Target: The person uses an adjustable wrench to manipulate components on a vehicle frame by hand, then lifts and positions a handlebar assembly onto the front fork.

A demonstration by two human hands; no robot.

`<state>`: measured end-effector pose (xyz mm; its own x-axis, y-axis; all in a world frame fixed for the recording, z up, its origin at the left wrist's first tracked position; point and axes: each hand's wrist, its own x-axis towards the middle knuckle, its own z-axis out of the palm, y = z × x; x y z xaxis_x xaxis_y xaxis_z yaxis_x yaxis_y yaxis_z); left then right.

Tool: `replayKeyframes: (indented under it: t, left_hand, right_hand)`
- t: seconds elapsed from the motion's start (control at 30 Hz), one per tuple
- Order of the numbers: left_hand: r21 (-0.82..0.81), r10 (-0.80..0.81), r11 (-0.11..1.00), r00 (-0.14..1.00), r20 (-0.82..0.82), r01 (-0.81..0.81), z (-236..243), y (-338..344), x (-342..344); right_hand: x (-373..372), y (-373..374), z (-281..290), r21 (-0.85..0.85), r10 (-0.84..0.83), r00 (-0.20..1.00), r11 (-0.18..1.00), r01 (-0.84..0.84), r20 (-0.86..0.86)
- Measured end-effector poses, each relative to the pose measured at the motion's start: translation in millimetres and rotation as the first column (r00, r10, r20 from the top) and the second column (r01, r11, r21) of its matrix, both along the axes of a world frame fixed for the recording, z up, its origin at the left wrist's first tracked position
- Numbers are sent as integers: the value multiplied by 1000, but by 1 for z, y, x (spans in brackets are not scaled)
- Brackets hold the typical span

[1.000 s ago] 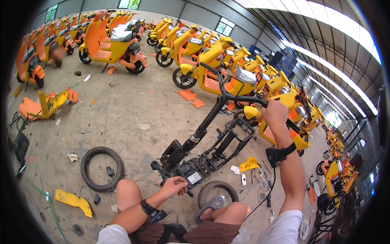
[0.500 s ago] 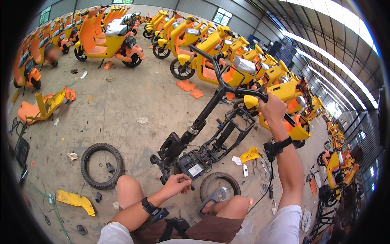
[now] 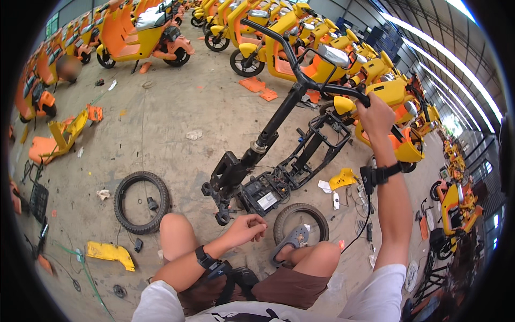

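My right hand [image 3: 375,112] grips the right end of the black handlebar [image 3: 338,88], which rises on a bare steering column [image 3: 279,121] from the front fork assembly [image 3: 222,177]. The black scooter frame [image 3: 316,150] stands behind it, with a boxy electronic housing [image 3: 265,196] at its lower end. My left hand [image 3: 249,229] hangs below that housing, fingers curled together; whether they hold something small I cannot make out. A tyre [image 3: 322,224] lies beside my sandalled foot [image 3: 289,241].
Rows of yellow-orange scooters [image 3: 134,37] line the back and right. Around me lie another tyre [image 3: 161,209], yellow panels [image 3: 107,252], an orange-yellow body shell [image 3: 56,142], orange scraps [image 3: 257,86], wires and small parts [image 3: 138,244] on the concrete floor [image 3: 161,123].
The view has shifted: the handlebar, frame and my right hand appear higher and further right. My left hand sits slightly higher and further right, fingers still curled.
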<state>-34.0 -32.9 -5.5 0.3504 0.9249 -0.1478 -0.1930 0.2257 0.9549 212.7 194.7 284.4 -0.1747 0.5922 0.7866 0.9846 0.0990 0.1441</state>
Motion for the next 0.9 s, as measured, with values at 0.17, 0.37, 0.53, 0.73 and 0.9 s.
replayKeyframes:
  t: [0.17,0.37,0.53,0.73,0.9]
  left_hand:
    - [2,29,1000,1000,-3,-29,-4,3,-1]
    - [-27,43,999,999,-23,-43,5,-3,-12]
    - [0,49,999,999,-1,-49,7,-6,-12]
    - [24,36,999,999,12,-36,13,-9,-15]
    - [15,20,1000,1000,22,-20,11,-16,-20]
  right_hand:
    - [10,18,-3,46,87,995,995,-85,-54]
    - [1,32,-10,-38,70,995,997,-72,-64]
    - [4,42,-16,-80,81,991,993,-90,-110]
    - [-1,35,-2,-253,-113,993,962,105,-21]
    - [-24,-17,6,-136,-99,991,985,110,89]
